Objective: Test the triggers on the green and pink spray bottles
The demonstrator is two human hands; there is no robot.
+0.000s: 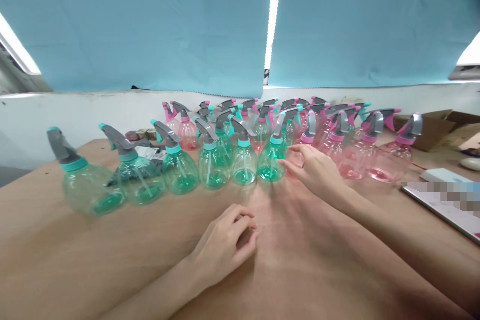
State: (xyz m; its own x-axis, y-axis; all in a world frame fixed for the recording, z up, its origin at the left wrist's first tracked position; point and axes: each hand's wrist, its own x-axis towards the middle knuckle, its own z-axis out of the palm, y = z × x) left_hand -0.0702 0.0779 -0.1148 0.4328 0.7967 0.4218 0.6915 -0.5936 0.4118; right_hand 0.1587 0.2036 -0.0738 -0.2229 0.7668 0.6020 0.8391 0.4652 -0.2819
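Observation:
My right hand (315, 167) reaches over the table, thumb and index finger apart, at the right side of a green spray bottle (272, 162). The thumb tip overlaps that bottle's edge; whether it touches cannot be told. Behind these fingers, a pink spray bottle (308, 136) is partly hidden. Nearer to me, my left hand (227, 240) rests on the wooden table (150, 250), loosely curled with a gap between thumb and fingers, holding nothing. A front row of clear green bottles with grey-and-turquoise spray heads runs left, including one with a turquoise collar (244, 165).
More pink and green spray bottles crowd behind, with pink ones (390, 162) at the right. A dark plastic packet (152, 154) lies behind the green row. Far right are a cardboard box (431, 130) and a flat tablet-like object (442, 207). Blue cloth (168, 25) hangs at the back.

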